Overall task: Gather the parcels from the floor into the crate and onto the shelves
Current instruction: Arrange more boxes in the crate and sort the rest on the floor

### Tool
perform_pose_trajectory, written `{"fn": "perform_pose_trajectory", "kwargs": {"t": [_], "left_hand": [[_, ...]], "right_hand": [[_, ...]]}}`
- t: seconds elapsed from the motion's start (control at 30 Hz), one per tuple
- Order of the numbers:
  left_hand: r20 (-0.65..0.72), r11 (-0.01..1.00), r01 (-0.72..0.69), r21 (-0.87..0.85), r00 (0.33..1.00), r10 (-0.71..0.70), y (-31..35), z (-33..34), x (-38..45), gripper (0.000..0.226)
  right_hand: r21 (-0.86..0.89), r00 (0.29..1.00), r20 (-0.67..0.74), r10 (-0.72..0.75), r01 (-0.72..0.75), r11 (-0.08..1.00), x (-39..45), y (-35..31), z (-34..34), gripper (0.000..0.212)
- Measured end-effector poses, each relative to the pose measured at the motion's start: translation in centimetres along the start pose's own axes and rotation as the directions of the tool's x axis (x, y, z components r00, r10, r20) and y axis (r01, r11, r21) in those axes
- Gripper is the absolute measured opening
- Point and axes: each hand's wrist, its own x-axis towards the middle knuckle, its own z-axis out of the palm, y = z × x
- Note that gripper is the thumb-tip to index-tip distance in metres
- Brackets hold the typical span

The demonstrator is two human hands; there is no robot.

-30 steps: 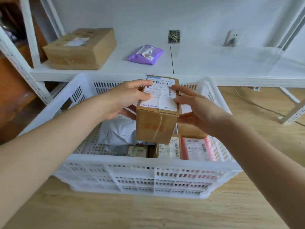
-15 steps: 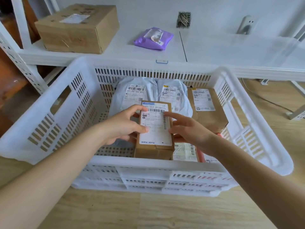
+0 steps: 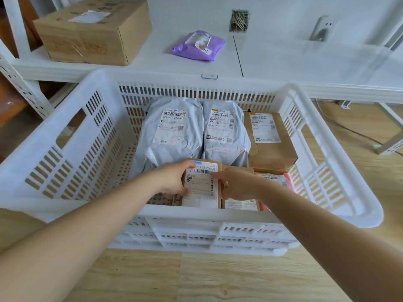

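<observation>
Hands both down inside the crate (image 3: 327, 153), clamped on a small cardboard box (image 3: 201, 186) at the near wall. Left hand (image 3: 172, 182) grips its left edge, thumb across the label top, fingers curled under. Right hand (image 3: 236, 186) holds the right edge, fingers closed against the side. Whether the box is seated on the crate floor or hanging just above it cannot be told; the near rim hides its base.

Progress, judging by the layout: well along. Crate holds two grey mailer bags (image 3: 172, 131) side by side at the back, a brown box (image 3: 270, 144) in the back right corner, a pink parcel (image 3: 281, 182) at front right, and another small carton (image 3: 239, 204) just right of the held box. Shelf (image 3: 305, 68) behind carries a big cardboard box (image 3: 93, 31) on the left and a purple pouch (image 3: 198, 45) in the middle. No loose parcels on the visible wood floor (image 3: 196, 275); anything outside the view is unknown. Left to do here: let go and pull the hands out.

Obstructions: tight slot. The held box sits between the grey bag and the neighbouring carton, so the right fingers are wedged close to that carton. Left part of the crate is bare mesh, roomy. Shelf right half is free. A cable (image 3: 340, 125) runs along the floor right of the crate, clear of the hands.
</observation>
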Motion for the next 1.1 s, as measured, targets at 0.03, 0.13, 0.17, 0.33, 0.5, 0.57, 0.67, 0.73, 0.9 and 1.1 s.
{"fn": "perform_pose_trajectory", "kwargs": {"t": [0.03, 0.13, 0.17, 0.33, 0.5, 0.57, 0.67, 0.73, 0.9, 1.1], "left_hand": [[-0.006, 0.999, -0.001, 0.048, 1.000, 0.001, 0.0, -0.1, 0.0, 0.083], [-0.046, 0.979, -0.006, 0.201, 0.999, 0.016, 0.8, -0.2, -0.2, 0.078], [-0.082, 0.961, -0.003, 0.277, 0.996, 0.027, 1.1, -0.2, -0.3, 0.075], [-0.249, 0.944, 0.042, 0.326, 0.967, 0.044, 4.1, -0.8, -0.9, 0.039], [-0.374, 0.966, 0.019, 0.259, 0.924, 0.082, 9.1, -1.0, -1.7, 0.027], [-0.387, 0.982, -0.023, 0.187, 0.917, 0.095, 11.5, -1.0, -1.7, 0.024], [-0.355, 0.983, -0.073, 0.167, 0.926, 0.129, 15.5, -0.7, -1.3, 0.029], [-0.367, 0.980, -0.090, 0.180, 0.918, 0.152, 18.0, -0.2, -1.0, 0.025], [-0.469, 0.980, -0.095, 0.174, 0.867, 0.167, 25.2, 2.1, -0.3, 0.020], [-0.596, 0.962, -0.202, 0.184, 0.756, 0.273, 34.9, 6.6, -0.4, 0.022]], "right_hand": [[-0.036, 1.000, 0.020, -0.003, 0.004, 0.999, 0.0, 0.1, 0.0, 0.053], [-0.099, 1.000, 0.017, -0.018, 0.019, 0.995, -0.5, 0.4, -0.5, 0.052], [-0.085, 1.000, -0.008, -0.021, 0.021, 0.996, -0.8, 0.7, -0.8, 0.051], [-0.090, 0.972, -0.236, -0.009, -0.012, 0.996, -3.7, 2.8, -3.2, 0.040], [-0.080, 0.894, -0.443, 0.067, -0.114, 0.990, -7.5, 5.9, -5.3, 0.026], [-0.097, 0.874, -0.479, 0.082, -0.145, 0.985, -9.2, 7.3, -6.1, 0.029], [-0.114, 0.835, -0.544, 0.087, -0.176, 0.978, -11.7, 10.0, -7.2, 0.034], [-0.117, 0.806, -0.585, 0.092, -0.196, 0.974, -13.4, 12.2, -8.2, 0.032], [-0.108, 0.751, -0.648, 0.124, -0.252, 0.962, -17.9, 19.4, -10.1, 0.028], [-0.073, 0.756, -0.638, 0.148, -0.250, 0.965, -22.3, 29.7, -10.4, 0.029]]}}
